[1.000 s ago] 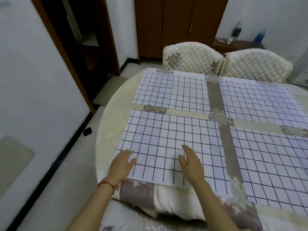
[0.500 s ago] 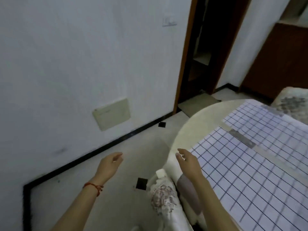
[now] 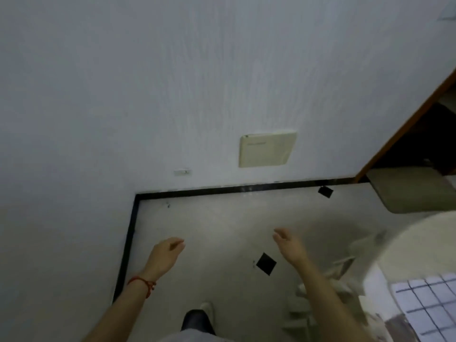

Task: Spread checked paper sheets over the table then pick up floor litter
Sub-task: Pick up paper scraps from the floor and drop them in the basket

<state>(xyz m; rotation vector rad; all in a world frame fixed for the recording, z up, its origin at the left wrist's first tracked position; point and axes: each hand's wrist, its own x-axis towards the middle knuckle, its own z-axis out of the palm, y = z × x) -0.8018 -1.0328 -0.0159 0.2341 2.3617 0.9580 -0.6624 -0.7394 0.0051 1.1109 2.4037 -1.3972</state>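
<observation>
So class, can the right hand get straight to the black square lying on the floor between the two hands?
Probably yes: the right hand is open and empty above the black square, with bare floor around it, though bending down looks needed.

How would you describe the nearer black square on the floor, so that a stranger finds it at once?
Start from the black skirting where the white wall meets the pale floor, then look down toward the person's two hands. The nearer black square lies flat on the floor between the left hand and the right hand. The far black square lies against the skirting, near the doorway.
</observation>
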